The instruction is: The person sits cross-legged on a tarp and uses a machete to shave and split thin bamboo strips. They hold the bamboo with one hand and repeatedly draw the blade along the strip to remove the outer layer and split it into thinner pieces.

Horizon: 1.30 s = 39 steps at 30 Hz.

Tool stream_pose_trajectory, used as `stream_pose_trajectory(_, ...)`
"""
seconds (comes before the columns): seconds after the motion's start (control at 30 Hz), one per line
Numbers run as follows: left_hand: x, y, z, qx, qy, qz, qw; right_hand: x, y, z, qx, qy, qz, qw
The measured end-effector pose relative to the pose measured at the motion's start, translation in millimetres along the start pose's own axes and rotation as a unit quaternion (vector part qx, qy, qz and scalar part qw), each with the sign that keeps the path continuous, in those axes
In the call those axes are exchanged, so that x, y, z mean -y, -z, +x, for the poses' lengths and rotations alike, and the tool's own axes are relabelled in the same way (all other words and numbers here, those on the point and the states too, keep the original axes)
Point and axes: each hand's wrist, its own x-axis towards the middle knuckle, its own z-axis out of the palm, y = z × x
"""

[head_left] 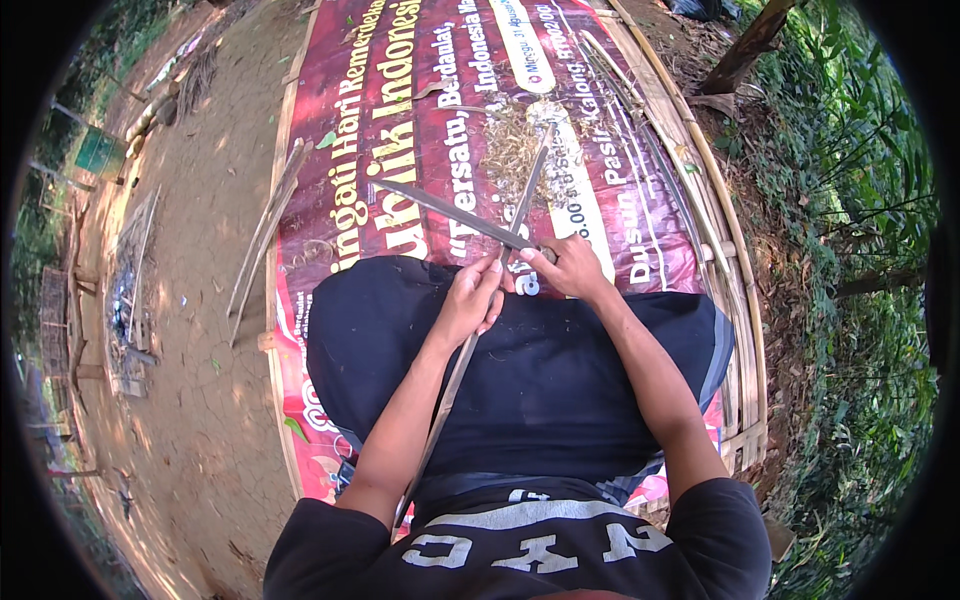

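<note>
My left hand (472,297) is closed around a long, thin strip of bamboo or wood (452,388). The strip runs from beside my left arm, over my dark-clothed lap, and out past my hands. In my right hand (572,268) is the handle of a long-bladed knife (448,211), its blade pointing away to the left. The blade crosses the strip just beyond my left fingers and looks to be touching it. A heap of pale shavings (515,150) lies on the red printed banner (350,130) ahead of my hands.
I sit on a bamboo platform (742,270) covered by the banner. Several thin strips (655,150) lie along its right side, and more strips (265,235) lean at its left edge. Bare earth (200,280) spreads to the left; green plants (860,180) grow close on the right.
</note>
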Motion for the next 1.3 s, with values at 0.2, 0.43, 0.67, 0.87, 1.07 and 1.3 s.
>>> stream_pose_trajectory(0.2,12.1,-6.9,-4.1,-0.016,0.022,0.060,0.998,23.7,-2.9,-7.4,0.072,0.089,-0.057,0.992)
stream_pose_trajectory(0.43,10.6,-13.6,-2.1,-0.048,-0.004,0.097,0.994,15.4,-2.8,-7.0,0.064,0.082,-0.070,0.992)
stream_pose_trajectory(0.67,10.3,-10.8,-7.6,-0.055,-0.023,0.097,0.993,-27.6,-1.3,10.3,0.045,0.021,-0.102,0.993)
stream_pose_trajectory(0.87,6.9,-14.7,-21.4,-0.017,0.030,0.031,0.999,-93.6,42.3,25.5,-0.094,-0.198,-0.034,0.975)
stream_pose_trajectory(1.07,-1.2,-10.2,5.7,-0.017,0.044,-0.011,0.999,-70.9,29.9,8.3,-0.135,-0.158,0.075,0.975)
stream_pose_trajectory(1.3,7.6,-6.8,4.0,0.038,0.128,0.019,0.991,-3.9,3.6,5.7,0.045,-0.045,-0.005,0.998)
